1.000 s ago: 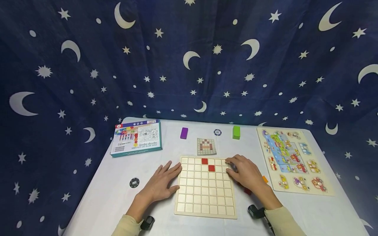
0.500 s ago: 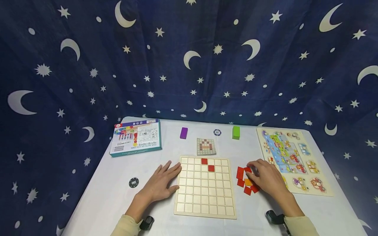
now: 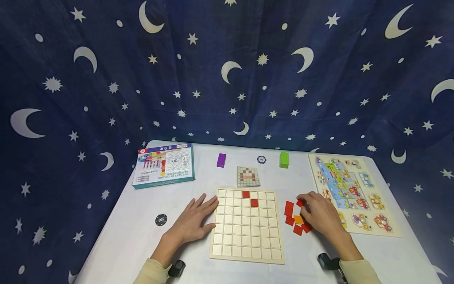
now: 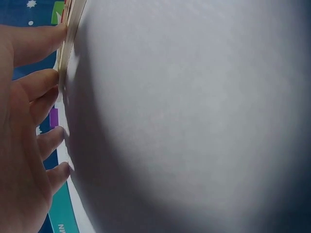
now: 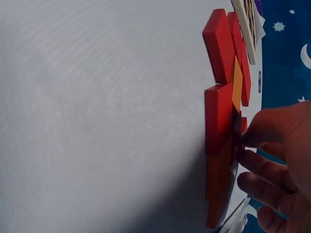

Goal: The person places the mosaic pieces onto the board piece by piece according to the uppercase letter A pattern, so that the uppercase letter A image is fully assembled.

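Observation:
My left hand (image 3: 194,221) lies with spread fingers at the left edge of the square wooden grid board (image 3: 237,228); in the left wrist view its thumb (image 4: 41,41) touches the board's edge (image 4: 72,36). Two red square tiles sit on the grid, one in the top row (image 3: 246,194), the other a row lower (image 3: 254,202). To the board's right, my right hand (image 3: 320,211) pinches a red tile (image 3: 300,202) between thumb and fingertips at the loose pile. Several red tiles (image 3: 289,208) and an orange tile (image 3: 298,219) lie there, part of the pile hidden by the hand.
Behind the board lies a small pattern card (image 3: 248,176). Farther back are a purple block (image 3: 221,160), a poker chip (image 3: 261,159) and a green block (image 3: 284,160). A boxed set (image 3: 164,165) stands left, a black chip (image 3: 161,219) nearer, a vehicle puzzle board (image 3: 370,217) right.
My right hand has moved right, from the board's upper right corner to the tile pile, uncovering loose tiles. One red tile there has shifted slightly under its fingertips. The left hand stays put.

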Demonstrator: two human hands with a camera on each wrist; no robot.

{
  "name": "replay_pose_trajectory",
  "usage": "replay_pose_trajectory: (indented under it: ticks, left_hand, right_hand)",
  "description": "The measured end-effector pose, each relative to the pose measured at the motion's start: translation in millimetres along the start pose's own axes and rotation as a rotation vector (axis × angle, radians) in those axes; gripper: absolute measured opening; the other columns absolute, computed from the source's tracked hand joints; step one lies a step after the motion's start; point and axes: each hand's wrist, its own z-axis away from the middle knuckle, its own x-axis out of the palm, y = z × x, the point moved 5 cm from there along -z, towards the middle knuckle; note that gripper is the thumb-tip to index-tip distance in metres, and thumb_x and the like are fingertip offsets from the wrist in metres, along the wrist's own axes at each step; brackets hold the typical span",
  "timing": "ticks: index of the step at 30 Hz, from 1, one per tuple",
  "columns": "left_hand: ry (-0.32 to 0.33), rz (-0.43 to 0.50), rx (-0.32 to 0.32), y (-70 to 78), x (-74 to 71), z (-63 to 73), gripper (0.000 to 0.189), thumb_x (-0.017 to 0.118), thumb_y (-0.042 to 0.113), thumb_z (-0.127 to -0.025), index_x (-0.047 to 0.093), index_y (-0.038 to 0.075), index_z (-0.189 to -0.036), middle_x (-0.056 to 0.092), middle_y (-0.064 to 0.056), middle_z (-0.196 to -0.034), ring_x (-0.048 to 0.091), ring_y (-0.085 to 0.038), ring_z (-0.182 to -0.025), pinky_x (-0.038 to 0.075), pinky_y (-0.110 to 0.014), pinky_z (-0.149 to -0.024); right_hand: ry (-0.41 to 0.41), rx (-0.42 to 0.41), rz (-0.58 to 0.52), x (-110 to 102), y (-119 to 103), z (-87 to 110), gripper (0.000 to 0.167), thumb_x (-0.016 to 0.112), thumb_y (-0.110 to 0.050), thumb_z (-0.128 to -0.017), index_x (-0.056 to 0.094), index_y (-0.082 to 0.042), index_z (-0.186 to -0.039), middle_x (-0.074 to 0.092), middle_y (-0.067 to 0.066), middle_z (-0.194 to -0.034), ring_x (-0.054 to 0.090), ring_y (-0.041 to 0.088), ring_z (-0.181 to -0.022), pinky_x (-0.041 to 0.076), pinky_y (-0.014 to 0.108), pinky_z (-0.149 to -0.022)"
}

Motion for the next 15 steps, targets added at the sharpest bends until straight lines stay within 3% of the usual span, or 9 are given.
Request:
replay_pose_trajectory:
  ticks: [6, 15]
  left_hand:
    - [0.000, -0.005, 0.004, 0.9, -1.2, -0.3, 0.073, 0.069, 0.038, -0.099, 0.044, 0.017, -0.164, 0.039, 0.002, -0.174, 0.028, -0.039, -0.165, 0.024, -0.065, -0.133]
    - [0.003, -0.005, 0.011, 2.2, -2.3, -0.6, 0.073, 0.069, 0.037, -0.098, 0.044, 0.017, -0.164, 0.040, 0.001, -0.173, 0.029, -0.039, -0.165, 0.025, -0.066, -0.133]
  right_hand:
    - [0.025, 0.008, 0.019, -2.1, 1.5, -0.3, 0.038, 0.079, -0.011, -0.085, 0.076, -0.003, -0.122, 0.075, 0.019, -0.114, 0.068, 0.041, -0.108, 0.053, 0.057, -0.092]
    - [0.032, 0.039, 0.038, -3.6, 2.6, -1.3, 0.035, 0.086, -0.018, -0.083, 0.078, -0.001, -0.113, 0.075, 0.020, -0.107, 0.069, 0.040, -0.100, 0.055, 0.057, -0.088]
